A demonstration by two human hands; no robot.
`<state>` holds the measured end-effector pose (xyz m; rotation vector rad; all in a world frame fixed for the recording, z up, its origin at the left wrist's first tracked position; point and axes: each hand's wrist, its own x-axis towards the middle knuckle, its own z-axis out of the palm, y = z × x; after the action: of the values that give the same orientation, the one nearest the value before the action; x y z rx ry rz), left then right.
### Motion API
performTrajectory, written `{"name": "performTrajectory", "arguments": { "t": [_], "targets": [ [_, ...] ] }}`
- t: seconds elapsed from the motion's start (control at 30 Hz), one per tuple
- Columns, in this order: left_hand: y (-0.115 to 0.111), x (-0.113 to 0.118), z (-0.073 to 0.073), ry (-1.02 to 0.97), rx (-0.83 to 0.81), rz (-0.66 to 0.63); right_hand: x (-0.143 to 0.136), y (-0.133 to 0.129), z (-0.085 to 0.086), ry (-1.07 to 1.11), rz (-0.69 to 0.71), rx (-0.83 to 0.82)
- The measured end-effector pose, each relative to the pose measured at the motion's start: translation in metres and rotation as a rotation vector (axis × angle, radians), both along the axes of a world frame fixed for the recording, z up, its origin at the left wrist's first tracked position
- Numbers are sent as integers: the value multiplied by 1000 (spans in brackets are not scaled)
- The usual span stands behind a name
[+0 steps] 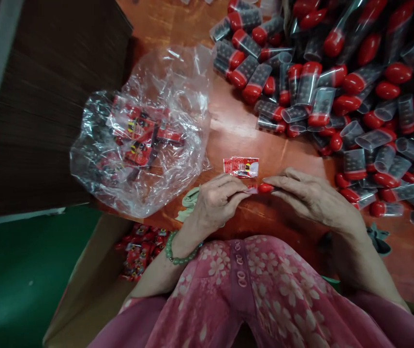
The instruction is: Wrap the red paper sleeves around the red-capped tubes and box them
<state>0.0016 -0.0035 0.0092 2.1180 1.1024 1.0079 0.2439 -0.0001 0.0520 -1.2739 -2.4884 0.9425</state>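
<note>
My left hand, with a green bead bracelet at the wrist, pinches a small red and clear printed sleeve by its end. Facing it, my right hand grips a small container by its body, with its rounded red end showing at the fingertips. The red end points at the sleeve and is very close to it; I cannot tell whether they touch. Just beyond my fingers, several flat red printed sleeves lie on the reddish-brown table.
A large heap of clear containers with red ends covers the right and back. An open clear plastic bag holds more red printed sleeves at left. Below the table edge, a cardboard box contains red printed pieces. Greenish cloth lies by my left wrist.
</note>
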Motion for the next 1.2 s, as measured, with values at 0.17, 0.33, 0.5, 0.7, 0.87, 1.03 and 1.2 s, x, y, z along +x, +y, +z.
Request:
{"name": "performTrajectory", "arguments": {
  "t": [0.17, 0.33, 0.5, 0.7, 0.87, 1.03, 1.2],
  "targets": [
    [0, -1, -4, -19, -33, -5, -3, 1, -2, 50, -4, 1],
    [-2, 1, -7, -9, -87, -31, -6, 1, -5, -25, 68, 41],
    [-5, 4, -9, 4, -165, -64, -10, 1, -10, -93, 130, 20],
    [-5, 1, -13, -5, -234, -74, -15, 7, -16, 68, 114, -145],
    [-1, -3, -14, -23, -344, -81, -18, 12, -16, 152, 124, -266],
    [4, -3, -10, -15, -440, -122, -22, 12, -16, 124, 56, -233],
    [5, -2, -9, -6, -500, -186, -22, 11, -18, 132, 55, -322]
  ]
}}
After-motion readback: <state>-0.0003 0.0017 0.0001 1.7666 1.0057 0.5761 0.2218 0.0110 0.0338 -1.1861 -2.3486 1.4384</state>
